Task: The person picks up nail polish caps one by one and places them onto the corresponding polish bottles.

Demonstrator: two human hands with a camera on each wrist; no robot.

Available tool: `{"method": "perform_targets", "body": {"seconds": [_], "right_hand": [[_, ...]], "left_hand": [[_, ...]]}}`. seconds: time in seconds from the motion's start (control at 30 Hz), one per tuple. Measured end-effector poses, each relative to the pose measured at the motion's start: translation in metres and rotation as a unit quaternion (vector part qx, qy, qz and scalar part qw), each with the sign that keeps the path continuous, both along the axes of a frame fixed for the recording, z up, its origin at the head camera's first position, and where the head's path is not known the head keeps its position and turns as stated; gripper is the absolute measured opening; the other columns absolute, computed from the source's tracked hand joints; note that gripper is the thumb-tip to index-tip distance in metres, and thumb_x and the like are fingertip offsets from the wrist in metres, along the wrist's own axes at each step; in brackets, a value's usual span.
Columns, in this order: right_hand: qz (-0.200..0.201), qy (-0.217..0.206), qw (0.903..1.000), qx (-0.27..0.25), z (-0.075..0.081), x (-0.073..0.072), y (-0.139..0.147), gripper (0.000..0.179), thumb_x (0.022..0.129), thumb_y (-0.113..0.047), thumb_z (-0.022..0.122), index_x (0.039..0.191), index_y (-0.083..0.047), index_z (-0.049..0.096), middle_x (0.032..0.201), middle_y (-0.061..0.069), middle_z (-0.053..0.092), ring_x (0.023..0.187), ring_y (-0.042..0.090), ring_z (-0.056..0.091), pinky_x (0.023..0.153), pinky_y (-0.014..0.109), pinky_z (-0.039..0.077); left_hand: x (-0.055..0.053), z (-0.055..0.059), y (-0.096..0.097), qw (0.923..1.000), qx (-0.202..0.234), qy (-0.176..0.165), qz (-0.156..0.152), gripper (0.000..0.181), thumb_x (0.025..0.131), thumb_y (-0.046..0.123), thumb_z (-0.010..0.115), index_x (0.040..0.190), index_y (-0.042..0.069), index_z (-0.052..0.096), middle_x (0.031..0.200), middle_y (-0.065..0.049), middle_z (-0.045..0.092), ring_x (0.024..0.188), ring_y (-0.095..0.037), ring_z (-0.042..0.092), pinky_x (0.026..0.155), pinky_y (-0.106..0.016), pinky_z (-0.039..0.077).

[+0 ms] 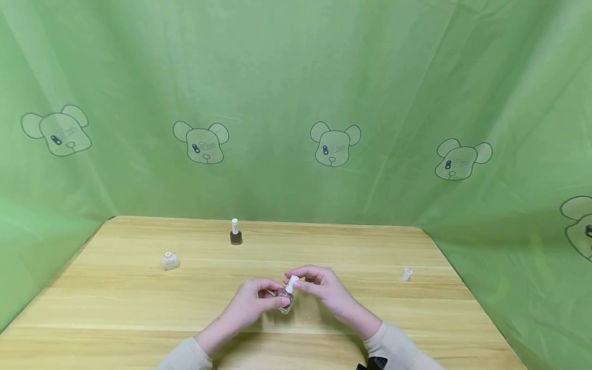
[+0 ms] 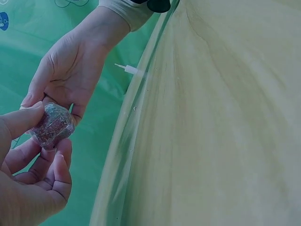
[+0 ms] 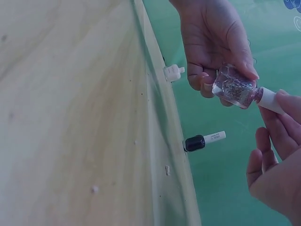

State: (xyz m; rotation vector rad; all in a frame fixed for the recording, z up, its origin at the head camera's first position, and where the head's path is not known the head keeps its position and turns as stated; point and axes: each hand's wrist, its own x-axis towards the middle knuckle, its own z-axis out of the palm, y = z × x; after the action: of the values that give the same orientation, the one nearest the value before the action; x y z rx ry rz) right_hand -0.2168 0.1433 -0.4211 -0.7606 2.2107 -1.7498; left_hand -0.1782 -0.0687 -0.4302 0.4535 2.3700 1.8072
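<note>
Pale beige sleeves (image 1: 393,344) run off the lower edge of the head view, as does a black wrist device (image 1: 373,363), mostly cut off. Between the hands, above the pale wood-grain bench (image 1: 139,318), is a small clear glass bottle with purplish glitter (image 1: 285,296), partly covered by fingers; its lettering is unreadable. The left hand (image 1: 252,304) pinches its body between thumb and fingers; the right hand (image 1: 332,292) grasps its white cylindrical cap (image 3: 269,100), and whether this is screwed tight is hard to tell. Left of the glitter bottle stands a clear square glass bottle (image 1: 170,262), neck exposed; beyond it, slightly left, a dark bottle with a white cap (image 1: 236,237); well to its right, a loose white cap (image 1: 407,274), whose thin stem shows only in the left wrist view. Behind it all hangs green cloth printed with bear faces (image 1: 277,77).
</note>
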Motion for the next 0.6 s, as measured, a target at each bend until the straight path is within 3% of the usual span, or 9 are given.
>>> {"method": "perform_targets", "body": {"seconds": [0.17,0.3,0.43,0.6], "right_hand": [[-0.021,0.016,0.9995,0.014,0.001,0.0016,-0.0004,0.027,0.088,-0.015,0.069,0.109,0.001,0.068,0.113,0.022,0.069,0.087,0.01,0.059,0.079,0.022,0.047],[-0.058,0.017,0.998,0.015,0.0003,0.0031,-0.0022,0.024,0.083,-0.014,0.074,0.099,0.003,0.068,0.094,0.004,0.074,0.075,0.007,0.055,0.071,0.021,0.045],[-0.098,-0.008,0.9952,0.005,-0.0019,0.0047,-0.0044,0.024,0.077,-0.01,0.079,0.088,0.005,0.065,0.076,-0.011,0.067,0.067,0.005,0.051,0.065,0.019,0.043],[-0.103,-0.013,0.9946,0.0,-0.0027,0.005,-0.0062,0.021,0.079,-0.012,0.078,0.088,0.001,0.063,0.081,-0.006,0.064,0.073,0.009,0.054,0.07,0.021,0.045]], "left_hand": [[0.0014,-0.0004,0.0014,1.0,0.002,-0.002,-0.002,0.027,0.082,0.02,0.077,0.102,0.003,0.071,0.094,-0.009,0.072,0.073,-0.01,0.06,0.067,-0.019,0.052],[0.0029,-0.0011,0.0035,1.0,0.002,0.007,-0.002,0.025,0.081,0.02,0.078,0.1,0.004,0.072,0.091,-0.009,0.072,0.072,-0.009,0.06,0.066,-0.018,0.052],[0.004,-0.003,0.006,0.9996,-0.014,0.025,-0.002,0.026,0.078,0.022,0.08,0.097,0.006,0.072,0.087,-0.006,0.072,0.069,-0.007,0.059,0.063,-0.018,0.051],[0.004,-0.0037,0.0065,0.9995,-0.019,0.024,0.006,0.026,0.078,0.025,0.08,0.096,0.008,0.072,0.085,-0.004,0.071,0.068,-0.007,0.057,0.062,-0.018,0.05]]}}
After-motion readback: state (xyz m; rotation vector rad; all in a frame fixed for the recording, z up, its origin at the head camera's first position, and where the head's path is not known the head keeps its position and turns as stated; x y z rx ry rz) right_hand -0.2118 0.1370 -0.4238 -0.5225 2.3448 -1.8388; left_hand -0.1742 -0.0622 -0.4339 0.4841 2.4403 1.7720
